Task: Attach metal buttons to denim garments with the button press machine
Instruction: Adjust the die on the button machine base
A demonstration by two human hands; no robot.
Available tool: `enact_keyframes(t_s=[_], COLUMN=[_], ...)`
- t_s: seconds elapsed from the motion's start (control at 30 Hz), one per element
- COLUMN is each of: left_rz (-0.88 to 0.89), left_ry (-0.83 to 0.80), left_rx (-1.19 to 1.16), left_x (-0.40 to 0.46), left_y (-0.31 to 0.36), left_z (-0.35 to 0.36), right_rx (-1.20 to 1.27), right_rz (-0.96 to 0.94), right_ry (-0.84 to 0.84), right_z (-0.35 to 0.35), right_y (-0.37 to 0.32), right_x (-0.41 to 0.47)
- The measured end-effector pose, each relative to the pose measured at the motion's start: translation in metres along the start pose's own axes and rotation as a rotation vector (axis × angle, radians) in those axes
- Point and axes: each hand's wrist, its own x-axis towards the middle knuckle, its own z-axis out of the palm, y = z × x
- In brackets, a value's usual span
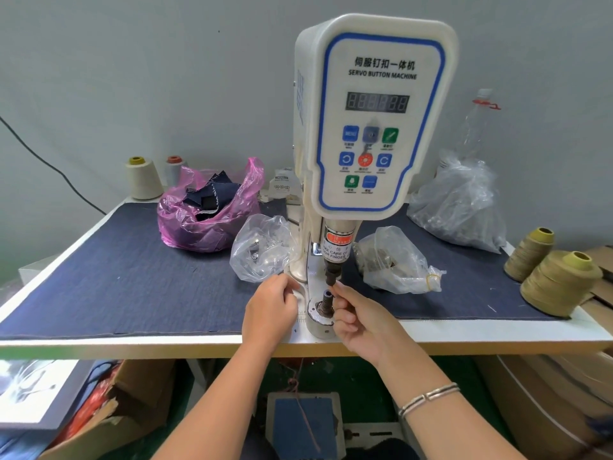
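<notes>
Fingertips of the right hand (pixel 356 313) pinch a small dark button part (pixel 328 291) just above the lower die (pixel 322 309) of the button press machine (pixel 368 121). The left hand (pixel 270 310) rests beside the die, fingers loosely curled, holding nothing visible. Clear bags (pixel 262 250) flank the machine on the denim-covered table (pixel 132 283).

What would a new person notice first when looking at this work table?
First, the tall white servo button machine with its blue-edged control panel, standing mid-table on the dark blue denim cloth. Below its press head, the right hand pinches a small part at the lower die, and the left hand rests beside it. A pink plastic bag of dark fabric scraps lies behind on the left.
</notes>
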Motion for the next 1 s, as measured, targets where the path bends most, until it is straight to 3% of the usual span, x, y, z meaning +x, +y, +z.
enact_keyframes(t_s=[0.6,0.73,0.87,1.0], left_rz=[0.019,-0.038,-0.018,-0.075], left_ry=[0.009,0.020,0.100,0.156], left_rx=[-0.001,-0.159,-0.255,-0.138], left_x=[-0.001,0.001,0.014,0.041], left_y=[-0.001,-0.004,-0.002,-0.005], left_z=[0.002,-0.001,-0.016,-0.038], right_rx=[0.146,0.163,-0.106,-0.532], right_rz=[0.055,0.059,-0.078,-0.377], right_ry=[0.034,0.013,0.005,0.215], right_z=[0.010,0.009,-0.004,-0.021], right_y=[-0.003,-0.005,-0.013,-0.033], right_x=[-0.008,-0.007,-0.001,0.024])
